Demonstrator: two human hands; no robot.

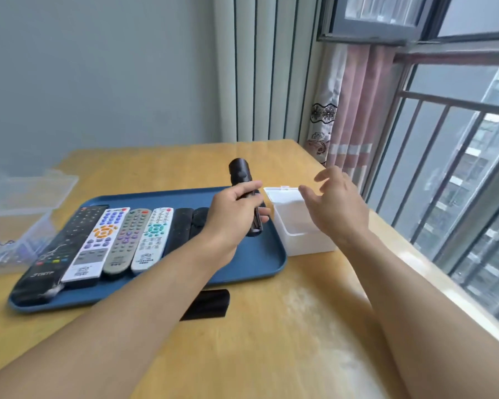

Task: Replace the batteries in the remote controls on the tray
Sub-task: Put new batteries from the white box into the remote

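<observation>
Evidently the job is mid-way on one unit: the left hand [234,214] grips a black remote [247,197] held upright above the blue tray [260,254], while its likely battery cover [208,304] lies off on the tabletop [271,341] just in front of the tray. The right hand [337,203] hovers with fingers spread and empty over the white box [300,234], and whether the six remotes lying in the tray have been done cannot be told

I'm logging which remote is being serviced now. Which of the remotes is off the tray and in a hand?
The slim black remote, gripped by the left hand above the blue tray. The others all lie flat on the tray.
</observation>
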